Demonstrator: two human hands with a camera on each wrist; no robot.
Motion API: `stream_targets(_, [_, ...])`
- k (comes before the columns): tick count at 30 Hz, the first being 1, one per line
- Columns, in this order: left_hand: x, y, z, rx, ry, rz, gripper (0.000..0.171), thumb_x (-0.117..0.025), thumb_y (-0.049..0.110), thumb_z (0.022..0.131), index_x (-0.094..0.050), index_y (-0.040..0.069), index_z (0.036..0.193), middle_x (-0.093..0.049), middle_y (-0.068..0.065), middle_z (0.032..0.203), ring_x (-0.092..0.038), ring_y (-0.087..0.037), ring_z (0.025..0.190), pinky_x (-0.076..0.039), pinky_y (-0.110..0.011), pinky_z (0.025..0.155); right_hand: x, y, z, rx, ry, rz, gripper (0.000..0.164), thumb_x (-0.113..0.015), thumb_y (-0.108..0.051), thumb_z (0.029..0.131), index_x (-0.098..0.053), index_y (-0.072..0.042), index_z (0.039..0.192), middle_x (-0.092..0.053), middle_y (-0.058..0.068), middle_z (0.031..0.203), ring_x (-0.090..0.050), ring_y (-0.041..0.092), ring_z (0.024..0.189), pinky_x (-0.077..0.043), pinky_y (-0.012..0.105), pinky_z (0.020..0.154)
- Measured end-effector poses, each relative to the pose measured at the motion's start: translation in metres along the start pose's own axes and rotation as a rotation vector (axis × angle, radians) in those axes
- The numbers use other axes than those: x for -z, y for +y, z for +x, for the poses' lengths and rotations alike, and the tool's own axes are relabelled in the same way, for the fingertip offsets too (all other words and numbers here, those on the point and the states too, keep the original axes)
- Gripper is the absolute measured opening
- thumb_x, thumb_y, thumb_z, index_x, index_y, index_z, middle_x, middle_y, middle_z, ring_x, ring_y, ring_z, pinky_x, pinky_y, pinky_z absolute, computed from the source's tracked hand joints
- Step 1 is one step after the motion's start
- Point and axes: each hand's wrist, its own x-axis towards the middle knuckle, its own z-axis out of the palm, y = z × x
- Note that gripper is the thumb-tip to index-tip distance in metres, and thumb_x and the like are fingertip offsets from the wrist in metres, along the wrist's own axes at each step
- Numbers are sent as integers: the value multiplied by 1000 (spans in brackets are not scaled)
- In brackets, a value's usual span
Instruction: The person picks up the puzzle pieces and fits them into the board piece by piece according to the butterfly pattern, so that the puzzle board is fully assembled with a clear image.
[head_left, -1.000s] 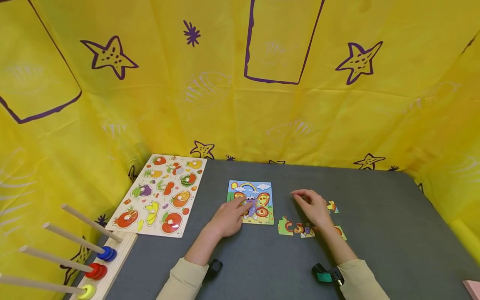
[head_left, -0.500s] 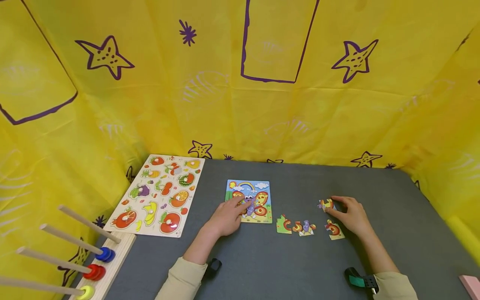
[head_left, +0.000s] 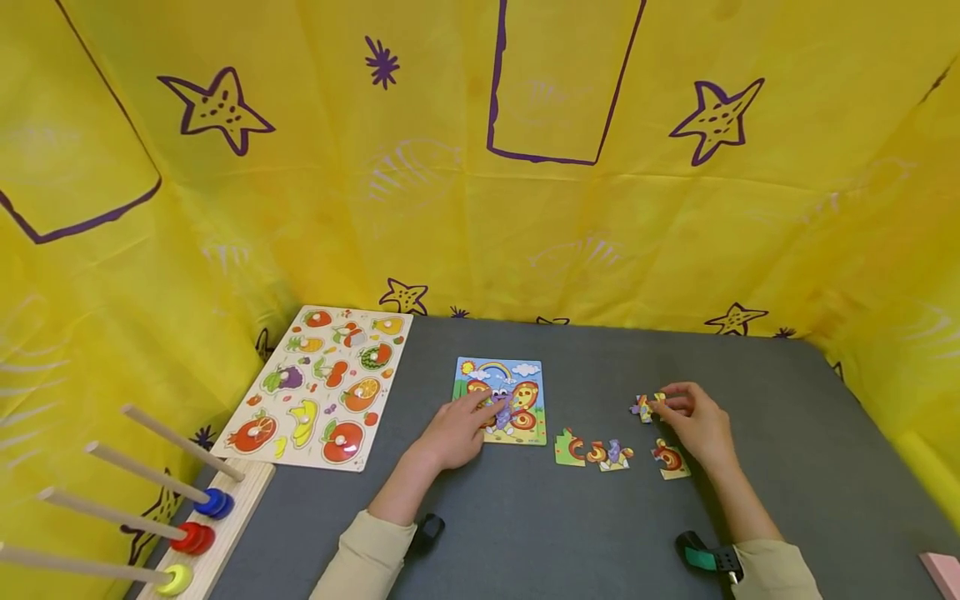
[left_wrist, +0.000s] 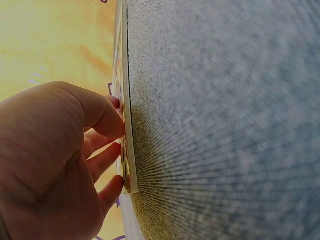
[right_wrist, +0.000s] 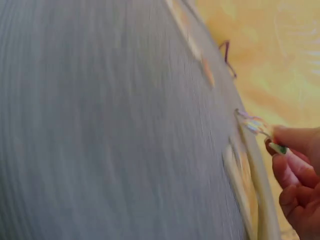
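Observation:
A square butterfly picture puzzle board [head_left: 528, 425] lies in the middle of the grey table. My left hand [head_left: 455, 432] rests on its left part, fingertips touching the surface; the left wrist view shows the fingers [left_wrist: 104, 162] against the board's face, beside its thin edge [left_wrist: 131, 155]. To the right, my right hand [head_left: 701, 423] pinches a colourful jigsaw piece [head_left: 643, 409] between thumb and fingers. The right wrist view shows this piece [right_wrist: 254, 124] tilted and blurred. Below it on the table lie a corner piece [head_left: 671, 461], a butterfly-body piece [head_left: 617, 457] and a green-edged piece [head_left: 567, 450].
A wooden fruit peg puzzle [head_left: 258, 402] lies at the left. In front of it stands a wooden base [head_left: 243, 492] with upright pegs and blue, red and yellow rings. Yellow cloth [head_left: 450, 217] hangs behind the table. A pink block [head_left: 941, 575] sits at the right edge.
My right hand has moved right from above the loose pieces and taken hold of a jigsaw piece, then shifted slightly left with it. My left hand stays on the board.

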Motion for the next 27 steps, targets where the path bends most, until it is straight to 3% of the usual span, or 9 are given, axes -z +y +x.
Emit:
stream_targets(3, [0, 0, 0, 7, -3, -1, 51, -51, 7, 95, -48, 15, 145, -40, -14, 149, -38, -34, 136, -32, -55, 106, -10, -14, 0, -24, 15, 74, 34, -67, -34, 93, -63, -6, 112, -74, 12, 95, -66, 13, 72, -45, 24, 60])
stream_targets(9, [0, 2, 0, 18, 0, 17, 51, -54, 8, 94, -48, 7, 144, -42, -15, 148, -38, -33, 136, -33, -53, 106, -40, -48, 3, -75, -80, 212, 36, -68, -38, 91, -66, -8, 111, -74, 6, 93, -66, 13, 76, -46, 25, 66])
stream_targets(12, [0, 3, 0, 19, 5, 26, 52, -55, 8, 92, -47, 1, 143, -43, -16, 147, -38, -34, 136, -33, -52, 107, -57, -64, 4, -82, -121, 302, 34, -71, -34, 90, -67, -7, 109, -74, 6, 92, -66, 13, 76, -48, 24, 69])
stream_targets(17, [0, 5, 0, 29, -5, 32, 52, -54, 9, 93, -47, 0, 143, -43, -16, 147, -37, -33, 137, -33, -52, 107, -85, -86, 7, -79, -171, 432, 27, -75, -23, 88, -67, -4, 105, -73, 6, 89, -67, 15, 73, -52, 24, 66])
stream_targets(23, [-1, 3, 1, 38, -8, 40, 55, -53, 10, 92, -44, 3, 146, -42, -15, 148, -37, -33, 138, -32, -52, 108, -109, -106, 13, -71, -178, 444, 24, -77, -22, 85, -69, -7, 102, -72, 3, 84, -67, 16, 70, -51, 25, 64])
stream_targets(27, [-3, 3, 2, 31, -8, 51, 55, -54, 9, 93, -43, 8, 147, -41, -14, 148, -38, -33, 136, -33, -53, 107, -118, -114, 15, -35, -146, 348, 24, -79, -26, 83, -70, -9, 98, -72, 0, 81, -66, 15, 73, -50, 27, 68])
